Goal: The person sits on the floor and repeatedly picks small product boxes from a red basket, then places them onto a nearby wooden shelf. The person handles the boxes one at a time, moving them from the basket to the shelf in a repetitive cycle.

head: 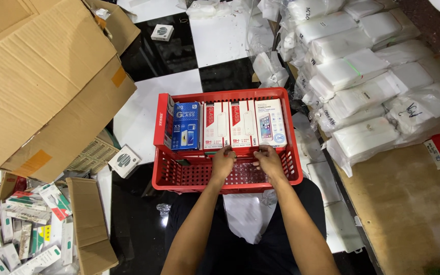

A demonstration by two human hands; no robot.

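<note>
You sat with a red plastic basket point(189, 175) across your lap, and everything here is placed from that basket. Nearest you, both forearms reached forward over its near rim. Your left hand point(223, 162) and right hand point(269, 159) lay side by side inside the basket, fingers curled down onto the near edges of the flat boxes; whether they truly gripped a box or only pressed on it could not be told.

The basket had latticed walls and a mesh floor, bare in its near half. Its far half held a row of slim retail boxes lying face up, edge to edge. From left: a red box point(161, 122) standing on its side against the left wall, a blue box point(186, 125) picturing a phone, two white boxes with red bands point(217, 125) point(243, 123), and a white box point(271, 122) showing a phone screen. Your fingertips met the last three.

Left of the basket, a small square white box point(125, 161) lay on the floor, and nearer you a heap of loose slim packets point(26, 229) spread out. Farther left rose large cardboard cartons point(42, 81). Right of the basket, stacks of clear plastic bags point(367, 86) filled with white items lay on a brown board point(408, 203). Beyond the basket was a black-and-white tiled floor point(220, 40).
</note>
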